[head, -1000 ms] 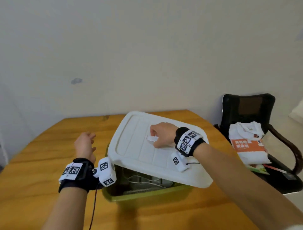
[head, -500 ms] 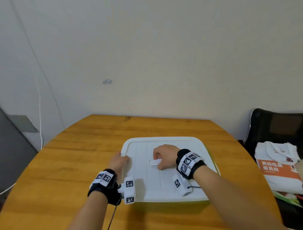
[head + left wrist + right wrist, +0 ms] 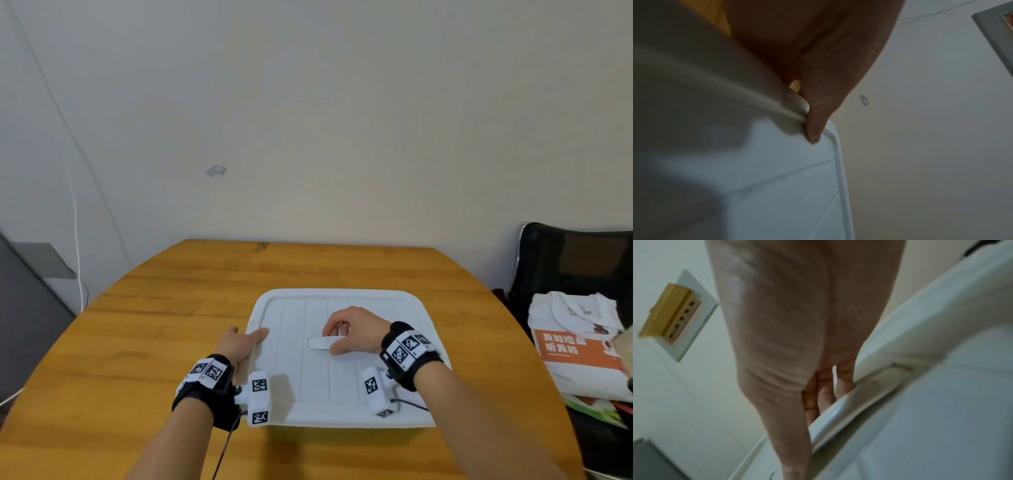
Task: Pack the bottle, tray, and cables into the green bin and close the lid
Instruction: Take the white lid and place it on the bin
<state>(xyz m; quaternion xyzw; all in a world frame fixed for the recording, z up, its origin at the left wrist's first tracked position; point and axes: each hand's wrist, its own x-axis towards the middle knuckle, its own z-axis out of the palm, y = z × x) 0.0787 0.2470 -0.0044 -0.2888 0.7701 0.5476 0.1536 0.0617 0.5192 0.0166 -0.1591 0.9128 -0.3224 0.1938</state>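
A white ribbed lid [image 3: 376,308] lies flat on the wooden table [image 3: 171,325] and covers the green bin. The bin, bottle, tray and cables are hidden beneath it. My right hand [image 3: 337,337] is at the lid's middle, its fingers [image 3: 826,386] curled under the raised handle bar [image 3: 838,410]. My left hand [image 3: 245,339] holds the lid's left edge. Its thumb [image 3: 813,129] presses on the rim of the lid [image 3: 777,178], with the palm against the side.
A black chair [image 3: 565,267] at the right carries a white and orange bag [image 3: 575,342]. A grey cabinet [image 3: 24,308] stands at the left, and a thin cable [image 3: 77,240] runs down the wall. Bare tabletop surrounds the lid.
The lid was skewed with the bin's front corner open. It now sits square and flat over the bin. My left hand moved from the table onto the lid's left edge.
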